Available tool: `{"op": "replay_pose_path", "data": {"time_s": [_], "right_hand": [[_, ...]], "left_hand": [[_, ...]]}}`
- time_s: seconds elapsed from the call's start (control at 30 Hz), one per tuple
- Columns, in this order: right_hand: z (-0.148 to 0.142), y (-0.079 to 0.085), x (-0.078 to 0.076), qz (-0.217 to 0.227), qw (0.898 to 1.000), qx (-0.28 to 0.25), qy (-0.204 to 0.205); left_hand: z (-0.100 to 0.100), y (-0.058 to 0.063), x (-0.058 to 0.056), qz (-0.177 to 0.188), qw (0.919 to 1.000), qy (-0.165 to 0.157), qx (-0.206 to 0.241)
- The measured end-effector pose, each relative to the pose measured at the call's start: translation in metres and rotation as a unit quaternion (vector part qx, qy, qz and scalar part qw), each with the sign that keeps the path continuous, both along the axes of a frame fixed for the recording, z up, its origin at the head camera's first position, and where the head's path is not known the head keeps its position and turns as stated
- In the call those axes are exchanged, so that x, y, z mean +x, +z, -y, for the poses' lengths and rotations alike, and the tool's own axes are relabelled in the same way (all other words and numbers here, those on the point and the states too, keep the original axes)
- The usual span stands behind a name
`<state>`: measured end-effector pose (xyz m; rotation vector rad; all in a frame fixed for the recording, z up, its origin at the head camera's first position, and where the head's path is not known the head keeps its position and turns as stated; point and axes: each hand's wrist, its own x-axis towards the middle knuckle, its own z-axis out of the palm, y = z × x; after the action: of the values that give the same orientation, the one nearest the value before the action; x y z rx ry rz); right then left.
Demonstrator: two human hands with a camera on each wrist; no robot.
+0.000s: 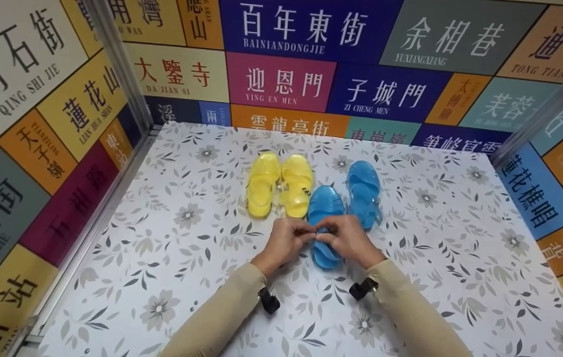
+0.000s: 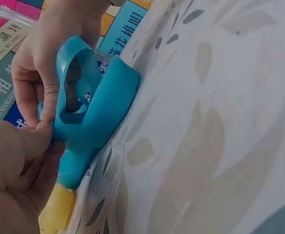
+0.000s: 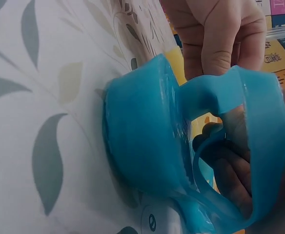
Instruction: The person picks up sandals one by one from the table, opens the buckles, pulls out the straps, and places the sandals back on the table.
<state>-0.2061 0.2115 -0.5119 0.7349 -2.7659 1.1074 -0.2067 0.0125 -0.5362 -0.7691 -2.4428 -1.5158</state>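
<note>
A blue jelly sandal (image 1: 326, 201) lies sole down, toe pointing away, with both hands meeting over its left side. My left hand (image 1: 286, 243) pinches at the sandal's strap with thumb and forefinger. From the other side my right hand (image 1: 350, 240) reaches across the heel, its thumb and fingertips pinching the strap at the same spot. In the left wrist view, the heel strap (image 2: 67, 73) stands up in a loop above the heel. The right wrist view shows the loop close up, with fingers seen through it. The fastening between the fingertips is hidden.
The other blue sandal (image 1: 363, 191) lies just to the right and farther back. A pair of yellow sandals, the left one (image 1: 262, 186) and the right one (image 1: 296, 186), stands at the back left. Lettered panels (image 1: 281, 82) in metal frames enclose the flower-patterned tabletop (image 1: 162, 277).
</note>
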Motion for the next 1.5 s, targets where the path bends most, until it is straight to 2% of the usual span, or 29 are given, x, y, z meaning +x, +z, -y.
{"op": "replay_pose_path", "data": {"time_s": [0.23,0.43,0.73,1.13,1.5], "right_hand": [[0.001,-0.003,0.001,0.014,1.000,-0.005,-0.001],[0.002,-0.001,0.000,0.024,1.000,-0.007,-0.012],[0.002,0.002,-0.002,0.020,1.000,0.000,-0.012],[0.001,0.001,-0.003,0.001,1.000,0.001,0.004],[0.002,0.001,-0.001,0.003,1.000,0.009,-0.005]], "left_hand": [[0.002,-0.005,0.003,0.085,0.9964,0.008,0.004],[0.004,-0.004,0.002,0.121,0.9926,0.007,0.007],[0.003,0.001,0.001,0.121,0.9926,0.006,0.014],[0.004,0.002,-0.001,0.073,0.9973,0.001,0.002],[0.002,0.007,-0.002,0.087,0.9960,0.014,0.015]]}}
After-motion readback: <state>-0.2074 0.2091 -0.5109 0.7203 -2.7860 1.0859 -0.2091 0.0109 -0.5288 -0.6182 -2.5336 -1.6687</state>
